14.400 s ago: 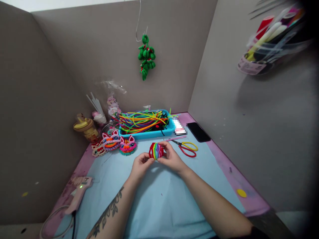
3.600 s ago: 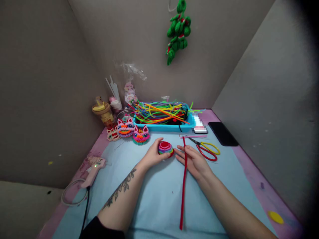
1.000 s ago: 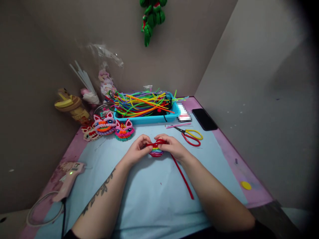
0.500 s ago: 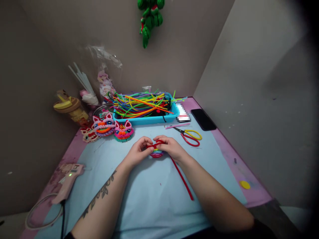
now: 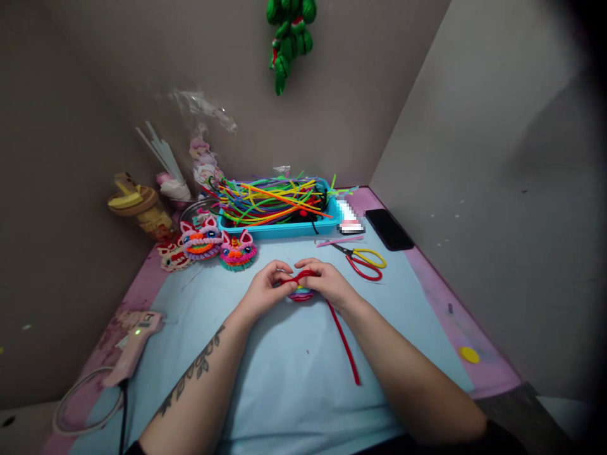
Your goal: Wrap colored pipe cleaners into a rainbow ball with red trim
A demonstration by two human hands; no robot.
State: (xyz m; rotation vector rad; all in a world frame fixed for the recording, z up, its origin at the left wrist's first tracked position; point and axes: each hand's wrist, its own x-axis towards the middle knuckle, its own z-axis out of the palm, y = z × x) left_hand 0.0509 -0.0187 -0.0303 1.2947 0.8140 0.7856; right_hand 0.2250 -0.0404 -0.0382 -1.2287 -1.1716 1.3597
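Between my hands is a small rounded piece made of rainbow-striped pipe cleaners, just above the cloth. My left hand is closed, thumb and fingers pinching the piece's left side. From the other side my right hand pinches a red pipe cleaner against its top edge. A bend of the red strand arches over the piece between my fingertips. Its long tail hangs out below my right hand, slanting toward me. The fingers partly cover the piece.
A blue basket full of colourful pipe cleaners stands behind my hands. Scissors and a phone lie to the right. Finished pipe-cleaner animal heads sit left of centre. A corded pink glue gun lies at left.
The red strand's bend stands a little higher at my fingertips, and its free tail has swung slightly left. Both hands stay on the piece. The whole view has shifted slightly.
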